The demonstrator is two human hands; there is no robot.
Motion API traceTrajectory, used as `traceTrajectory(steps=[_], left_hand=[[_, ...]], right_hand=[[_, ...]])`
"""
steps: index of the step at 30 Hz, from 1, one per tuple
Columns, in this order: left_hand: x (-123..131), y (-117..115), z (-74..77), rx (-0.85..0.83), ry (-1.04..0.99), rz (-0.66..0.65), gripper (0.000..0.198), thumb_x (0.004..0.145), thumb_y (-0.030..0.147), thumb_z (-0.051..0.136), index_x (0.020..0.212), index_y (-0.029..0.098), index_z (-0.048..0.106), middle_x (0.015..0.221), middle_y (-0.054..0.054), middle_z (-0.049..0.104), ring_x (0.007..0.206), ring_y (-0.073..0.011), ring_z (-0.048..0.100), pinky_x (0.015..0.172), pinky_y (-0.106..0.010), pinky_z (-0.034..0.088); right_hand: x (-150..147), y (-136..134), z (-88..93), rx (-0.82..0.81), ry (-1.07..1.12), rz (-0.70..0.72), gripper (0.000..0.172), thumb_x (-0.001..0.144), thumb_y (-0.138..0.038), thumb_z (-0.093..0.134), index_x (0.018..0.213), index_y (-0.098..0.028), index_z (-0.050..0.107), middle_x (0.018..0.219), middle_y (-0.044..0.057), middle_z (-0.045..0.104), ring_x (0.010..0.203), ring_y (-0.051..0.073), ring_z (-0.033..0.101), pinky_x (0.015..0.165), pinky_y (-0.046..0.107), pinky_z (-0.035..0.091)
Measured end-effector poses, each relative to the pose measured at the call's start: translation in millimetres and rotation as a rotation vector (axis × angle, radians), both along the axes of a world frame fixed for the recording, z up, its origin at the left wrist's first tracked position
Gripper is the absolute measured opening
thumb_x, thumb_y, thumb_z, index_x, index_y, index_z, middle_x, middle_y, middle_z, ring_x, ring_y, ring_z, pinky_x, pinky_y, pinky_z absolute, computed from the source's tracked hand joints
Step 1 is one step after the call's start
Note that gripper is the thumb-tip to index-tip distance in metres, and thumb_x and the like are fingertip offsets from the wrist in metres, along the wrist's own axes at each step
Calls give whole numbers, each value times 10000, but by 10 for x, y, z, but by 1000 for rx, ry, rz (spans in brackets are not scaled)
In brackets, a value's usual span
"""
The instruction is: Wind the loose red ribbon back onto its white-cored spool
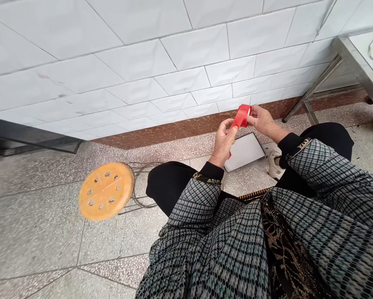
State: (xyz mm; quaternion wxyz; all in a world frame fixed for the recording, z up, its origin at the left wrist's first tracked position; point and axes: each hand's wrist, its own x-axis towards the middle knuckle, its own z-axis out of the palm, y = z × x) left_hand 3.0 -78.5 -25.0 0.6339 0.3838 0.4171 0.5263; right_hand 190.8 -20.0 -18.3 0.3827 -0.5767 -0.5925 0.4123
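Note:
A roll of red tape [244, 113] is held up in front of me, above the floor near the wall. My right hand [261, 120] grips the roll at its right side, fingers at the core. With thumb and fingers, my left hand [223, 139] pinches a strip pulled from the roll. A bit of red shows under the left wrist, where the strip's end hangs. Below both hands a shallow white tray-like panel with a dark edge [247, 153] lies on the floor, partly hidden by my left hand.
An orange round stool seat with holes [107, 191] and metal legs lies tipped on the floor to the left. A metal-framed table [354, 62] stands at the right by the tiled wall [198, 45]. A dark object [27, 137] is at far left.

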Motion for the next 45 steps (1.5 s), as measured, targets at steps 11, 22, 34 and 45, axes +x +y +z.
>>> traceTrajectory(steps=[11, 22, 34, 45], left_hand=[[69, -82, 5, -30, -48, -62, 504, 923, 648, 829, 790, 191, 663, 493, 122, 276, 444, -44, 190, 483, -224, 173], [121, -69, -21, -91, 81, -69, 459, 927, 573, 840, 771, 180, 662, 524, 102, 329, 465, -45, 206, 484, -239, 138], [58, -33, -121, 66, 293, 35, 225, 858, 273, 860, 876, 199, 648, 734, 26, 689, 699, -127, 660, 687, -248, 498], [-19, -18, 23, 158, 271, -40, 389, 846, 99, 853, 1204, 226, 773, 699, 44, 728, 642, -133, 663, 709, -268, 532]], right_hand=[[-107, -55, 187, -464, 433, -164, 215, 1037, -203, 662, 825, -172, 666, 714, 30, 711, 571, 109, 609, 608, 224, 519], [-217, -171, 213, -770, 699, -165, 301, 1117, -226, 591, 837, -174, 688, 635, 36, 669, 558, 121, 581, 563, 201, 517], [-119, -173, 276, -894, 710, 176, 347, 1088, -431, 662, 832, -196, 676, 616, -3, 630, 490, 88, 402, 496, 189, 483], [-68, -203, 277, -915, 657, 269, 479, 1038, -607, 739, 805, -192, 686, 589, -22, 575, 467, 71, 349, 479, 187, 410]])
